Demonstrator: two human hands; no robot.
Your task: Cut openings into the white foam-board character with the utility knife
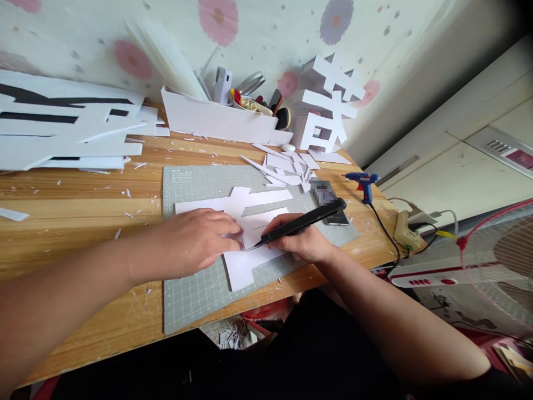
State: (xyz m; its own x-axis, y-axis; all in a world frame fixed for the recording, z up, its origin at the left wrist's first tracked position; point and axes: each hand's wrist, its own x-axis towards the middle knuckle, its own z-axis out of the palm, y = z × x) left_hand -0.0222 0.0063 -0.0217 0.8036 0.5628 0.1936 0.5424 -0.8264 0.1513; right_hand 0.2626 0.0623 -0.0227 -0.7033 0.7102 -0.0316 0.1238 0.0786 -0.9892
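My left hand (195, 239) lies flat, fingers together, pressing on a white foam sheet (244, 266) cut into an angular shape. The sheet rests on a grey cutting mat (187, 300). My right hand (303, 241) grips a black craft knife (306, 221), its tip touching the sheet just right of my left fingertips. The knife's handle slants up to the right.
The wooden table (75, 211) is strewn with white scraps (283, 169). White foam boards (62, 130) lie at the left, a white box of tools (216, 119) at the back, a white 3D character (327, 105) beside it. A blue glue gun (364, 182), power strip (406, 230) and fan (499, 261) are at the right.
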